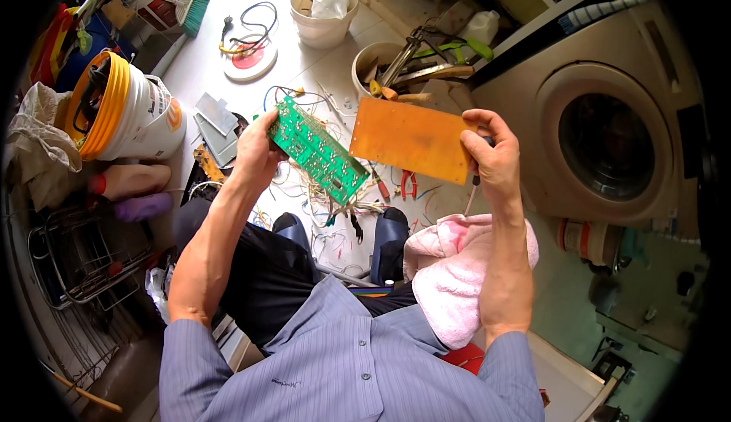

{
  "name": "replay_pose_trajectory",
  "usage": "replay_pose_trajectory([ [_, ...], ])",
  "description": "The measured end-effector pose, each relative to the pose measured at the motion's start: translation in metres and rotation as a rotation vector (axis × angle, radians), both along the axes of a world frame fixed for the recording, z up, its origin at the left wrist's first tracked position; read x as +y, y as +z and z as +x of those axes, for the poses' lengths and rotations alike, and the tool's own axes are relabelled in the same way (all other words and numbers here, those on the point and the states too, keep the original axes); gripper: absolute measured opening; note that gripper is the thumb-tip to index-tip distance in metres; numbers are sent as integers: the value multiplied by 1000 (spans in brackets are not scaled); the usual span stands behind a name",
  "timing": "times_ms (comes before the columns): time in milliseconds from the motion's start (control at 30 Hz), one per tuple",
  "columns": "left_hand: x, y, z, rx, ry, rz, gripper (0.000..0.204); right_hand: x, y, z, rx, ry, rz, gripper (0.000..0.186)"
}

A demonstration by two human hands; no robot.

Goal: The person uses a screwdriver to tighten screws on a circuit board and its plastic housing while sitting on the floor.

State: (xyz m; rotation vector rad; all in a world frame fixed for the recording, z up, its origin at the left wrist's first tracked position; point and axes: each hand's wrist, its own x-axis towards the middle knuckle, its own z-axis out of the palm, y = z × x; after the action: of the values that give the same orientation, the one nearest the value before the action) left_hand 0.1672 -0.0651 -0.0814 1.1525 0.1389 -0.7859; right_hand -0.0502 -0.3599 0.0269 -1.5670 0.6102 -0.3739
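Note:
My left hand (259, 148) grips a green circuit board (314, 152) by its upper left corner, its soldered face up. My right hand (491, 152) holds a flat orange-brown sheet (403, 140) by its right edge, together with a screwdriver (474, 192) pointing down. The sheet is beside the board's right end. On the floor beneath lie tangled wires (320, 194), red-handled pliers (409, 184) and grey metal plates (214, 140). A pink towel (457, 285) lies over my right leg.
A washing machine (548, 178) stands at right. Buckets (141, 117), a broom (190, 12) and wire racks (80, 254) are at left. Ahead are a tub of tools (365, 60), a white bucket with a bag (312, 30) and a round white lid with a cable (251, 70).

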Motion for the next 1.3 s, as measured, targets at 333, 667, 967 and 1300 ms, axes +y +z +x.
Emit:
replay_pose_trajectory([
  [333, -11, -2, -14, 48, -159, 86, 32, -9, -12, 4, 89, 9, 164, 31],
  [667, -25, -31, -15, 190, -244, 115, 30, -2, -21, 15, 206, 43, 184, 20],
  [967, -34, -27, -16, 331, -207, -13, 36, -5, -33, 15, 68, 54, 174, 22],
  [1300, -42, -28, -21, 368, -147, -84, 39, 22, -32, 21, -63, 307, -744, 19],
])
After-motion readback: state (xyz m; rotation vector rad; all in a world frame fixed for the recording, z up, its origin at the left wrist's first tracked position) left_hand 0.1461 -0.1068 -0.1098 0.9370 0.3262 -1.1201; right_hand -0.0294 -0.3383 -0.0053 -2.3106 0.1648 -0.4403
